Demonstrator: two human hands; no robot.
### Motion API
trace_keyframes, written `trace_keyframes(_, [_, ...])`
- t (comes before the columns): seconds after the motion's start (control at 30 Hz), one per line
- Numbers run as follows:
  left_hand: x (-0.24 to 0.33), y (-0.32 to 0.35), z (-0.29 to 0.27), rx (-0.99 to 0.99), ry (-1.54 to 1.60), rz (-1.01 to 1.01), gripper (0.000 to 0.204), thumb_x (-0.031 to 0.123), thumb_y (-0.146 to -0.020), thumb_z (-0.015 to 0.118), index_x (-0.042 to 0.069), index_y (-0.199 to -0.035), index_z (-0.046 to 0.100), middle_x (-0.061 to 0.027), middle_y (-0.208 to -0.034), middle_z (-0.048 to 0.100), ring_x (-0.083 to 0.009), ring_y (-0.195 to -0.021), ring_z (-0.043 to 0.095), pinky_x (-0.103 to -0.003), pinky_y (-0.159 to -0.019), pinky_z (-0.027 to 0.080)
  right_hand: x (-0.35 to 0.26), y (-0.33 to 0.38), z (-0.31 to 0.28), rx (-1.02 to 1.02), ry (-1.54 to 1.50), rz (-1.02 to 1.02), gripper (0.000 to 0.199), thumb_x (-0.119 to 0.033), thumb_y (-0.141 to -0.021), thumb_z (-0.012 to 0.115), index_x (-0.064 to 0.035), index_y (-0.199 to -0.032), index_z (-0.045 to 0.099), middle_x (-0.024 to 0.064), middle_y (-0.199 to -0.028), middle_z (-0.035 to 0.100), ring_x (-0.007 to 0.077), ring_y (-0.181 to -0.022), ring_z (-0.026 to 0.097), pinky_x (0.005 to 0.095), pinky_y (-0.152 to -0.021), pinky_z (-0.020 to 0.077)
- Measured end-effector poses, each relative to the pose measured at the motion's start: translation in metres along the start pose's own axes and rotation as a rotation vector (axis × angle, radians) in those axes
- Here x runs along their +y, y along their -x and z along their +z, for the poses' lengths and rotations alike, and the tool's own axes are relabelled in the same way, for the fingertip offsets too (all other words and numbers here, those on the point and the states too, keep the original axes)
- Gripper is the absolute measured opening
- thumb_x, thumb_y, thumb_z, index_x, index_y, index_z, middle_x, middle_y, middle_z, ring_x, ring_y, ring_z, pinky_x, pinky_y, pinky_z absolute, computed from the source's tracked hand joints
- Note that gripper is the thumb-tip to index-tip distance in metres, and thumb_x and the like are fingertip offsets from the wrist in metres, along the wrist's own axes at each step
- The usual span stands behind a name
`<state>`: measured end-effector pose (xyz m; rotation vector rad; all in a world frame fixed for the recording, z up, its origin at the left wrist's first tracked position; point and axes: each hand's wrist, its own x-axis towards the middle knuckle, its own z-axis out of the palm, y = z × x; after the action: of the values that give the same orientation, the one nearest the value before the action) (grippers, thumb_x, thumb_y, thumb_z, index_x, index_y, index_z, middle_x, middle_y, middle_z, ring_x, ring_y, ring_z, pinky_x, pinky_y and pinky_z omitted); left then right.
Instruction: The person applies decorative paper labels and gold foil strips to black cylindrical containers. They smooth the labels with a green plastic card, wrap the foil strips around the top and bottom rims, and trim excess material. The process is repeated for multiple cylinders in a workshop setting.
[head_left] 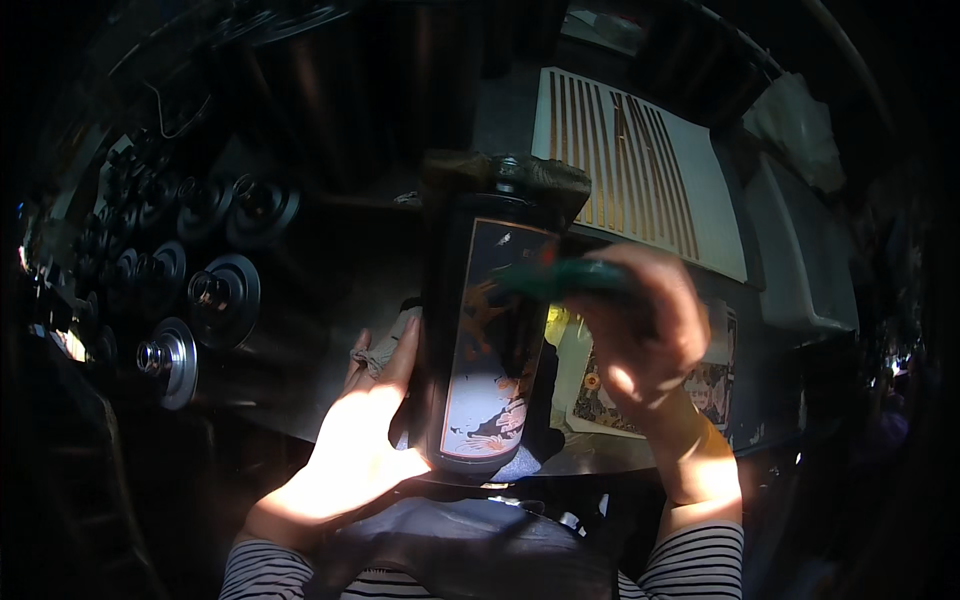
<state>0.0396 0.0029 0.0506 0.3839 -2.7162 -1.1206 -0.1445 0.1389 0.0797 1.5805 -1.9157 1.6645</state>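
My left hand [360, 440] grips a tall dark bottle [490, 330] from its left side, holding it upright near my chest. The bottle has a picture label with orange and pale colours and a dark cap at the top. My right hand [645, 330] is closed around a green-handled tool [560, 280], whose tip lies against the label at the bottle's right edge. A crumpled cloth [385, 350] shows behind my left fingers. Both sleeves are striped.
Several metal pulley wheels [225, 295] hang on the dark wall at left. A white slatted panel [640, 170] lies behind the bottle, with a white tray [800, 250] to its right. Printed paper [600, 400] lies on the bench [320, 300] under my right hand.
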Motion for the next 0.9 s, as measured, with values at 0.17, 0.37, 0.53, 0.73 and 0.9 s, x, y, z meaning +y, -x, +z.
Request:
trace_keyframes(0.17, [-0.009, 0.006, 0.005, 0.045, 0.009, -0.021, 0.067, 0.015, -0.082, 0.053, -0.009, -0.137, 0.021, -0.0303, -0.102, 0.059, -0.0382, -0.090, 0.062, -0.049, -0.110, 0.017, -0.022, 0.035, -0.002, -0.328, -0.071, -0.138, 0.019, -0.008, -0.078, 0.066, 0.0005, -0.095, 0.062, 0.0126, -0.088, 0.065, 0.0198, -0.072, 0.063, 0.0314, -0.068, 0.0510])
trace_keyframes(0.37, [-0.005, 0.013, -0.001, 0.062, -0.144, 0.056, 0.076, 0.019, -0.079, 0.060, -0.011, -0.136, 0.019, -0.0275, -0.092, 0.060, -0.0352, -0.085, 0.063, -0.050, -0.109, 0.017, -0.025, -0.026, 0.010, -0.211, 0.198, -0.193, 0.026, 0.005, -0.075, 0.066, 0.0016, -0.100, 0.060, 0.0108, -0.088, 0.065, 0.0206, -0.073, 0.065, 0.0289, -0.067, 0.0529])
trace_keyframes(0.53, [-0.008, 0.024, -0.018, -0.050, 0.077, -0.132, 0.113, 0.046, -0.059, 0.079, -0.004, -0.140, 0.019, -0.0275, -0.131, 0.039, -0.0354, -0.127, 0.036, -0.048, -0.109, 0.018, -0.025, -0.017, 0.011, -0.288, 0.437, -0.460, 0.023, 0.003, -0.073, 0.065, 0.0009, -0.096, 0.064, 0.0121, -0.079, 0.064, 0.0183, -0.068, 0.064, 0.0249, -0.061, 0.0514])
trace_keyframes(0.73, [-0.021, 0.013, -0.014, 0.246, 0.735, -0.102, 0.102, 0.050, -0.053, 0.082, 0.000, -0.133, 0.041, -0.0197, -0.132, 0.046, -0.0295, -0.121, 0.046, -0.038, -0.102, 0.034, -0.059, 0.056, -0.017, -0.461, -0.200, 0.220, 0.018, -0.015, -0.090, 0.054, -0.0017, -0.097, 0.063, 0.0075, -0.070, 0.060, 0.0147, -0.072, 0.060, 0.0258, -0.063, 0.0479])
trace_keyframes(0.9, [-0.020, -0.018, -0.018, 0.453, 0.501, 0.074, 0.051, 0.026, -0.080, 0.066, -0.004, -0.119, 0.053, -0.0187, -0.119, 0.056, -0.0286, -0.116, 0.050, -0.038, -0.101, 0.036, 0.029, 0.053, -0.116, 0.069, -0.105, 0.849, 0.027, -0.026, -0.086, 0.061, -0.0038, -0.102, 0.060, 0.0027, -0.077, 0.062, 0.0084, -0.069, 0.058, 0.0248, -0.059, 0.0465])
